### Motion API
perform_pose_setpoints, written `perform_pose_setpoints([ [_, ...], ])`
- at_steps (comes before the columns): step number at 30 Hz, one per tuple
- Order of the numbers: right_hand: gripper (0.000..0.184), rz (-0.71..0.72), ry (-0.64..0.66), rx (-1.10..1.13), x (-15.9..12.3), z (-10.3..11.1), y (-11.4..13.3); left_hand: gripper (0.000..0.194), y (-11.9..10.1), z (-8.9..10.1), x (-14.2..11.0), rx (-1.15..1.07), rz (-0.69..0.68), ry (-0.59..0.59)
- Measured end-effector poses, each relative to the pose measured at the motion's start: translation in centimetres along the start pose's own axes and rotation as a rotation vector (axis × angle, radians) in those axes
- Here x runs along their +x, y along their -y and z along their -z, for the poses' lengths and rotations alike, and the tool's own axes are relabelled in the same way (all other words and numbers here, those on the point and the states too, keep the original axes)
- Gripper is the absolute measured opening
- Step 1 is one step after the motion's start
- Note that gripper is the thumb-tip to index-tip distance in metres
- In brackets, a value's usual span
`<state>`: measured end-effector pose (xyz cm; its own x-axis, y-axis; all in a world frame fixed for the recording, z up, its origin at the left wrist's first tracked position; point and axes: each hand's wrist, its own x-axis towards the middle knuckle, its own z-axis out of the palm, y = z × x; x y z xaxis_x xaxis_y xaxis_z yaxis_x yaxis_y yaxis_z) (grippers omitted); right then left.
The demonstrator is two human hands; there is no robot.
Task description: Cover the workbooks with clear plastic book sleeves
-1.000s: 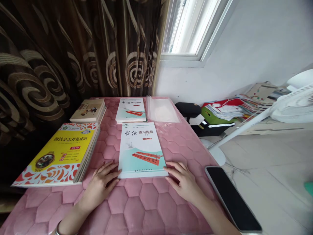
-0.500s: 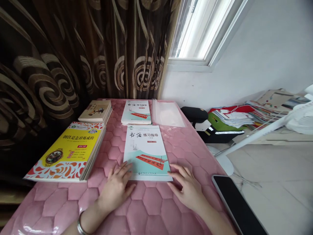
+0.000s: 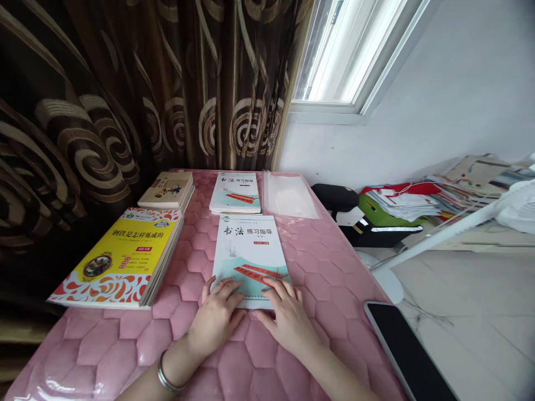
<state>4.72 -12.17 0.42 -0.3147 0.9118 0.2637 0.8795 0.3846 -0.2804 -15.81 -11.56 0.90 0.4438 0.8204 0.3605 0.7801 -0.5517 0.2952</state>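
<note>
A white and teal calligraphy workbook (image 3: 251, 250) lies flat on the pink padded table cover (image 3: 246, 356), its near edge towards me. Over its lower left corner rests my left hand (image 3: 218, 314), fingers stretched onto the cover; a silver bangle circles that wrist. My right hand (image 3: 288, 317) lies on the lower right part with its fingers spread, hiding some of the red banner picture. Neither hand grips the workbook. Just behind it sits a small stack of matching workbooks (image 3: 234, 192).
To the left are a stack topped by a yellow book (image 3: 125, 253) and a smaller stack of tan books (image 3: 166, 189). Clear plastic sleeves (image 3: 290, 195) lie at the back right. A dark-screened phone (image 3: 407, 351) is at the right edge, near a white fan (image 3: 443, 228).
My right hand has moved left from the workbook's right edge onto its cover. The left hand has shifted slightly right, further over the lower left corner. The view has moved a little.
</note>
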Motion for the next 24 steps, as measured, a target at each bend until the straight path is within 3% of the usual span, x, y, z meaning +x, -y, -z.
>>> perform_pose_setpoints([
  [6,0.019,-0.013,0.021,0.045,-1.4,1.1,-3.4,0.021,3.3,1.5,-1.6,0.075,-0.012,-0.005],
  [10,0.028,0.0,0.057,0.094,-2.2,1.9,-6.1,0.022,5.2,2.7,-2.8,0.07,0.042,-0.022],
  [14,0.032,0.003,0.104,0.142,-2.3,2.6,-7.3,0.023,5.0,3.0,-2.7,-0.05,0.139,-0.044],
  [18,0.031,0.001,0.114,0.182,-2.0,2.8,-6.9,0.021,4.1,2.9,-0.9,-0.239,0.314,0.032],
  [24,0.033,0.021,0.154,0.226,-1.8,3.8,-6.6,0.018,4.5,1.4,1.2,-0.364,0.452,0.031],
])
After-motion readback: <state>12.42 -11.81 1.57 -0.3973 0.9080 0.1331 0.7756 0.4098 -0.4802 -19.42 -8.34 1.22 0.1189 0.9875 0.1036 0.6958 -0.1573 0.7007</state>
